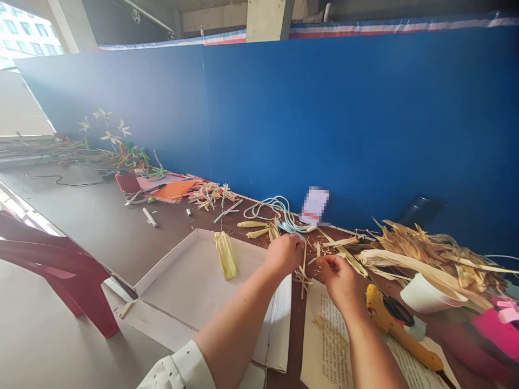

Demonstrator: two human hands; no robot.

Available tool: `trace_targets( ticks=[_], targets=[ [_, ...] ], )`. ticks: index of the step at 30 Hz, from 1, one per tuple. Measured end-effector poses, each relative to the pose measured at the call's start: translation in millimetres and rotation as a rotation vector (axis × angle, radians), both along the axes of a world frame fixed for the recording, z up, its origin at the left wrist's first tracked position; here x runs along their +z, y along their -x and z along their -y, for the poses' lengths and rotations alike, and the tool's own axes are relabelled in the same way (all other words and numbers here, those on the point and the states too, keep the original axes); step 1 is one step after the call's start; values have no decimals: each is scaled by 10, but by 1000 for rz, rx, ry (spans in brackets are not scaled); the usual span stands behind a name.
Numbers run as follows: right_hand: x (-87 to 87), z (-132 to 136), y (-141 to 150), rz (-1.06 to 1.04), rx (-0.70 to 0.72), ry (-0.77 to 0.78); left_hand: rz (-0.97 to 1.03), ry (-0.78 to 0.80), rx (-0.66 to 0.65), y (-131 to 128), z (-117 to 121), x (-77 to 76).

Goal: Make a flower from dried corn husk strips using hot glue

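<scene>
My left hand (285, 252) is closed with its fingers curled over the table edge of a flat white cardboard box lid (190, 281), pinching thin husk strips near a pale blue strip (292, 229). My right hand (340, 278) is closed too, thumb and fingers pinched on a thin straw-coloured husk strip (320, 260). Both hands rest over scattered husk scraps (302, 275). A folded bundle of yellow husk strips (226, 254) lies on the box lid to the left.
A heap of dried corn husks (430, 251) and a white cup (425, 294) lie right. A yellow glue gun (395, 327) rests on printed paper (328, 346). Coiled pale cord (275, 208), scissors (138, 197), coloured paper, husk flowers (107, 129) sit left. A red chair (65, 270) stands beside the table. A blue partition (324, 119) backs it.
</scene>
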State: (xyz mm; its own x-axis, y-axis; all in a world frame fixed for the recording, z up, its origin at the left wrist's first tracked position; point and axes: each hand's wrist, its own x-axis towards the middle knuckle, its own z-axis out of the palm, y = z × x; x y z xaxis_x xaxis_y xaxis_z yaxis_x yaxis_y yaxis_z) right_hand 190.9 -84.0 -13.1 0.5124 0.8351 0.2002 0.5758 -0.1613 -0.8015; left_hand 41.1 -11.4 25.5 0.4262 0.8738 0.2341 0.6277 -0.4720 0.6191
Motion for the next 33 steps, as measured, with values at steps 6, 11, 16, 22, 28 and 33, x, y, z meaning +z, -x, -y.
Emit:
trace_targets(
  ticks=[6, 11, 16, 22, 28, 33],
  targets=[
    [6, -12, -10, -87, 11, 3, 210, 229, -27, -113, 34, -153],
    [24, -4, 26, -96, 53, -12, 432, 415, -39, -186, 58, -207],
    [105, 31, 23, -97, 90, -1, 664, 628, -52, -221, 43, -202],
    [175, 114, -292, 178, -299, -16, 773, 741, -97, -217, 81, -107],
    [106, 112, -308, 393, -117, 519, 720, 712, -96, -214, 79, -128],
    [74, 64, -285, 467, -145, 582, 753, 744, -101, -225, 46, -144]
  ],
)
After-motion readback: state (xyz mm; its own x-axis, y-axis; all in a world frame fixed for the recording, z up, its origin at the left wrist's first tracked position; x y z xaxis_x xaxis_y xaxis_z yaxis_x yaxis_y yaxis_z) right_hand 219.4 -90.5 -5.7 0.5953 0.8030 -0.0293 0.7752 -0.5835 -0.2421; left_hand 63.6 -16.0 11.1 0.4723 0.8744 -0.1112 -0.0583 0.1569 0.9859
